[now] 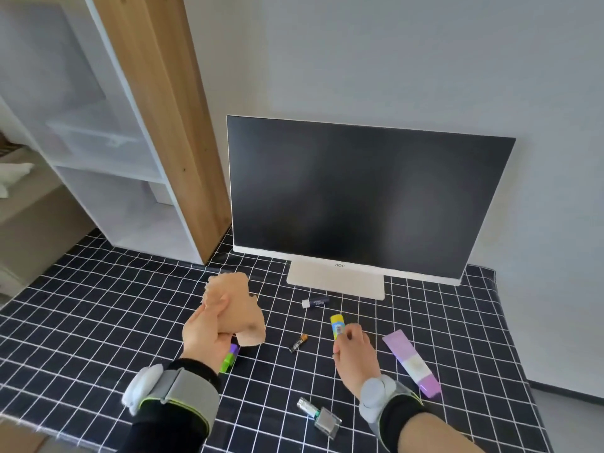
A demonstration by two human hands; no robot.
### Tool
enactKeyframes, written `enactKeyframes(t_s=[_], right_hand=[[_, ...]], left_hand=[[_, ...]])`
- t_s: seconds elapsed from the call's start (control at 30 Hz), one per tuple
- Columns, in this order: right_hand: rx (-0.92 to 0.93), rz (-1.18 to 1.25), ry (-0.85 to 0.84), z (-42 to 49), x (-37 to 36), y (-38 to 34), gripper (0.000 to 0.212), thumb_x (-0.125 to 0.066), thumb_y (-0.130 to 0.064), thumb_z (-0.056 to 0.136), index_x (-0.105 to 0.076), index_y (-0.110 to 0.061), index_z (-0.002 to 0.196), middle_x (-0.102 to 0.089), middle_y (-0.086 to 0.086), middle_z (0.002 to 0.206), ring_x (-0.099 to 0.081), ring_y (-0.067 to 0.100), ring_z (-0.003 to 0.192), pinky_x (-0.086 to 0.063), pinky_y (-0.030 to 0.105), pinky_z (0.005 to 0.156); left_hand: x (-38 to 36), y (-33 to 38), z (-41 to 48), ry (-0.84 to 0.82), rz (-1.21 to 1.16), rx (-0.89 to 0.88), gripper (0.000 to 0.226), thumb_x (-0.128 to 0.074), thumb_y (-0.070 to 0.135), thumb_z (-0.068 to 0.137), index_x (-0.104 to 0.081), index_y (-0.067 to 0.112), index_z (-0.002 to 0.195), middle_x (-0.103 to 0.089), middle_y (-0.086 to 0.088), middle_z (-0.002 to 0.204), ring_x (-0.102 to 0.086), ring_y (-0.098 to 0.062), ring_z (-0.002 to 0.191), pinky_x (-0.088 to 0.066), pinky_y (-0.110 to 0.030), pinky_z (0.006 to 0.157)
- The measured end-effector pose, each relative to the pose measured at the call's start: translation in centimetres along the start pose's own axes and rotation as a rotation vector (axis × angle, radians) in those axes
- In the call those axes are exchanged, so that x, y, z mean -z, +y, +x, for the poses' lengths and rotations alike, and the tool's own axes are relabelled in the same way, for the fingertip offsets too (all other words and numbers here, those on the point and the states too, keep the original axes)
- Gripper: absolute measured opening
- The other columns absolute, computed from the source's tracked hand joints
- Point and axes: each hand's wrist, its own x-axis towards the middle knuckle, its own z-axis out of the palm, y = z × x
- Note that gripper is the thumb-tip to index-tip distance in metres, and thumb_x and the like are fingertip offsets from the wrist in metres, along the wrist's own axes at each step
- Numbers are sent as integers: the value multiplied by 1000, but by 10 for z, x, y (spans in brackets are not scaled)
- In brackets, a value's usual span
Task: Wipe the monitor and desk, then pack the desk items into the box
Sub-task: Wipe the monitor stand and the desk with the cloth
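A dark-screened monitor (366,194) on a white stand sits at the back of the desk, which is covered by a black checked cloth (98,305). My left hand (204,331) is raised above the desk, shut on a crumpled peach wiping cloth (238,308). My right hand (351,351) grips the lower end of a yellow glue stick (336,323) lying on the desk. Beneath my left hand a green and purple marker (230,358) is partly hidden. No box is in view.
A small dark tube with a white cap (315,302) lies before the monitor stand. A battery (298,343), a purple tube (411,362) and a small glass bottle (318,416) lie nearby. A white and wood shelf unit (137,142) stands at left.
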Motion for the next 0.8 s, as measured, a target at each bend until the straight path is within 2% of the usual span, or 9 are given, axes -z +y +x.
enactKeyframes(t_s=[0.07,0.17,0.27,0.37,0.5,0.57,0.67,0.73,0.8], right_hand=[[4,12,-23,-4,-2,-1,22,-61,-15,88,-55,-14,109,-44,1,116,-52,22,100,-47,27,79],[42,38,-136,-11,-2,-2,39,-61,-12,81,-45,-14,116,-45,2,116,-48,22,103,-44,29,82],[152,69,-233,-19,-2,-5,38,-59,-8,76,-44,-15,111,-44,-1,109,-41,17,91,-36,26,74],[275,93,-345,-23,-5,-13,39,-57,-7,75,-43,-18,109,-40,-6,104,-44,17,93,-38,28,75],[314,130,-406,-20,-1,-27,26,-60,-22,82,-50,-19,106,-48,-7,104,-45,15,95,-40,26,79],[245,153,-355,-10,4,-35,22,-55,-35,89,-55,-20,106,-53,-5,110,-46,15,101,-41,26,87],[111,147,-141,18,10,-38,31,-48,-37,96,-53,-21,121,-48,-1,129,-41,19,118,-38,29,100],[52,113,-126,43,10,-40,43,-46,-35,97,-42,-22,138,-34,3,149,-30,27,135,-33,35,110],[9,75,-197,65,10,-40,54,-45,-35,98,-29,-25,148,-13,1,161,-14,32,146,-26,41,116]], left_hand=[[1,2,2,-2,-7,1,36,-67,7,85,-58,10,121,-62,-9,101,-59,-22,88,-47,-40,87],[-2,4,5,0,-22,6,36,-67,5,84,-59,10,119,-62,-10,105,-59,-23,87,-48,-40,87],[-4,8,9,-9,-47,17,39,-68,4,84,-57,10,120,-61,-10,101,-60,-25,90,-49,-42,91],[-7,10,13,-24,-57,27,39,-67,3,84,-56,9,121,-61,-11,104,-57,-28,100,-49,-43,93],[-10,12,17,-47,-43,57,43,-68,5,84,-56,10,125,-60,-13,116,-58,-29,104,-49,-44,92],[-8,15,23,-50,-42,67,46,-68,6,84,-56,12,127,-60,-13,120,-58,-30,107,-49,-46,94],[-4,19,32,-68,-46,82,46,-66,5,85,-54,11,129,-60,-14,123,-59,-29,106,-51,-45,87],[0,22,38,-76,-54,92,45,-66,4,86,-54,11,129,-62,-14,122,-61,-28,103,-52,-42,78],[2,24,42,-88,-46,115,44,-66,5,85,-55,11,127,-62,-14,121,-61,-29,104,-52,-41,72]])
